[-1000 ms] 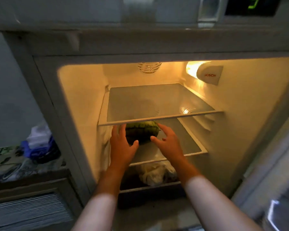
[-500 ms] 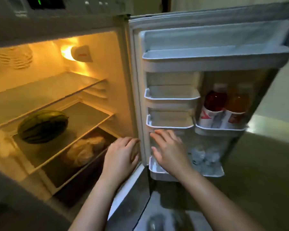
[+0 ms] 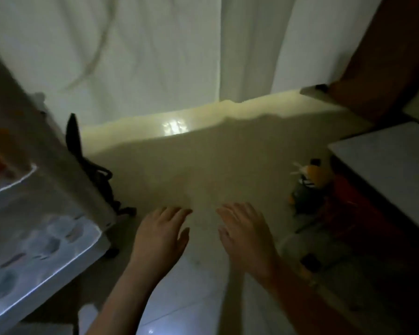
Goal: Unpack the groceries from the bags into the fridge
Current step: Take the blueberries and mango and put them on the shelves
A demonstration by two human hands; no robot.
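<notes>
Both hands are free: left hand (image 3: 159, 240) and right hand (image 3: 246, 238) hang spread open, palms down over the floor (image 3: 203, 170), holding nothing. Only the fridge door (image 3: 41, 233) shows, at the left edge. The dark heap by the desk (image 3: 385, 165) on the right could be the bags (image 3: 336, 213), too blurry to tell. Best bet is probably to reach right, grab one item at a time, and swing wide of that door.

The fridge door (image 3: 34, 213) is cut off by the left edge, and the things in its shelves are blurred past telling. A dark, smeared heap (image 3: 324, 197) at right cannot be identified.
</notes>
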